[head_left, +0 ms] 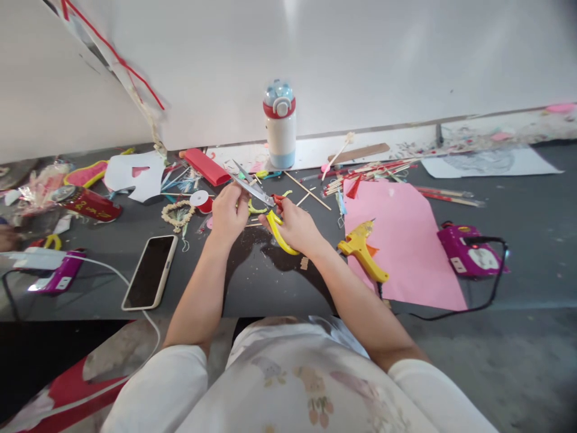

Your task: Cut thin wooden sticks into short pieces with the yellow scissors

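Observation:
My right hand [295,228] grips the yellow handles of a pair of scissors [264,201], whose open silver blades point up and left. My left hand [229,211] is closed in a pinch just beside the blades, holding something small that I cannot make out. Both hands hover over the dark table [252,282] near its middle. A small red piece shows at the scissors' pivot, beside my right thumb.
A yellow glue gun [363,249] lies on a pink paper sheet [406,240] to the right. Left are a phone [151,270], a red ribbon spool [201,200] and a red can [88,203]. A white-and-blue bottle [279,125] stands behind; several sticks [369,171] lie near it.

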Action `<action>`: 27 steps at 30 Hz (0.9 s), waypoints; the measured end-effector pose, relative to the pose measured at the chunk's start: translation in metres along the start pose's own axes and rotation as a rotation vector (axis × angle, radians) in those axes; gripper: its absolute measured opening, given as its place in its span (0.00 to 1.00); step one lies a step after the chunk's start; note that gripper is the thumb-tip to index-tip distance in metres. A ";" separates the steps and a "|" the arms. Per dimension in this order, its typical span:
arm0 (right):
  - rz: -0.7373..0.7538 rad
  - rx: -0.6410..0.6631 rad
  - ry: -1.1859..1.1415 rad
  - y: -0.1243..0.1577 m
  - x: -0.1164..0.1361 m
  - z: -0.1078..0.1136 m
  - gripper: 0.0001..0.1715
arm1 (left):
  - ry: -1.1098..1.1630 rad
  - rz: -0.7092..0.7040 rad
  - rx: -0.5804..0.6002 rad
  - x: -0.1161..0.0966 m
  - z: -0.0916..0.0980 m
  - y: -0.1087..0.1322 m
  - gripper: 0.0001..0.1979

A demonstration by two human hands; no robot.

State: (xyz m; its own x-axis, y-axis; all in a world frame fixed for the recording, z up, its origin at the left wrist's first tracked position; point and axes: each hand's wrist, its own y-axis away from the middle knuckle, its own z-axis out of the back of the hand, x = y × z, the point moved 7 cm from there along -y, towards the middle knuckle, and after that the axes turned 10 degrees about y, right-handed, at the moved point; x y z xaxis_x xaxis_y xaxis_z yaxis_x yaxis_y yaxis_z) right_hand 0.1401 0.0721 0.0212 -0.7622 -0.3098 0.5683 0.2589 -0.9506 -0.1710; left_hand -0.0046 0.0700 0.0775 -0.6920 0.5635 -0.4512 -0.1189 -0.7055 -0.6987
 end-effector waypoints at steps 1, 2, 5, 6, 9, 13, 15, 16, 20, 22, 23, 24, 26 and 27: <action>0.002 -0.006 0.000 0.000 0.000 0.000 0.24 | 0.011 -0.006 0.002 0.000 0.000 0.000 0.09; 0.004 -0.012 0.001 0.000 0.000 0.000 0.24 | 0.022 -0.014 0.006 0.000 0.001 -0.001 0.08; 0.014 -0.034 0.011 0.000 0.000 0.000 0.24 | 0.053 -0.029 0.027 0.000 0.001 -0.003 0.08; 0.016 -0.039 0.017 0.000 0.000 0.000 0.24 | 0.063 -0.027 0.033 0.001 0.001 -0.003 0.08; 0.016 -0.051 0.032 0.000 0.000 0.000 0.25 | 0.105 0.009 0.059 0.004 0.001 -0.004 0.07; 0.000 -0.028 0.035 -0.001 0.001 0.001 0.24 | 0.189 0.099 0.102 0.011 -0.001 -0.003 0.07; -0.011 -0.004 0.030 -0.001 0.001 0.001 0.23 | 0.236 0.142 0.106 0.014 -0.001 -0.003 0.09; -0.019 0.007 0.030 -0.002 0.001 0.001 0.23 | 0.258 0.161 0.105 0.016 -0.001 -0.003 0.09; -0.072 0.052 0.039 -0.003 -0.001 -0.001 0.22 | 0.348 0.229 0.069 0.020 -0.005 -0.002 0.14; -0.106 0.067 0.024 -0.004 -0.002 -0.002 0.23 | 0.407 0.266 0.020 0.022 -0.009 -0.001 0.16; -0.125 0.075 0.008 -0.004 -0.003 -0.003 0.23 | 0.454 0.290 -0.004 0.023 -0.012 0.000 0.16; -0.145 0.084 -0.013 -0.004 -0.004 -0.003 0.23 | 0.517 0.320 -0.016 0.024 -0.017 0.002 0.18; -0.188 0.107 -0.066 -0.004 -0.007 -0.004 0.24 | 0.690 0.381 0.027 0.023 -0.033 0.008 0.23; -0.207 0.119 -0.098 -0.005 -0.009 -0.005 0.24 | 0.783 0.412 0.098 0.019 -0.043 0.012 0.27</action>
State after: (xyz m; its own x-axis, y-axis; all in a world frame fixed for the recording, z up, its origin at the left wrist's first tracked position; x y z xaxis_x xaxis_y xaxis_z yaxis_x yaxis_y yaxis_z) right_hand 0.1426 0.0792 0.0127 -0.7463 -0.1004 0.6580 0.1757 -0.9832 0.0492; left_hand 0.0116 0.0910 0.0363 -0.0118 0.3640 -0.9313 -0.0530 -0.9303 -0.3629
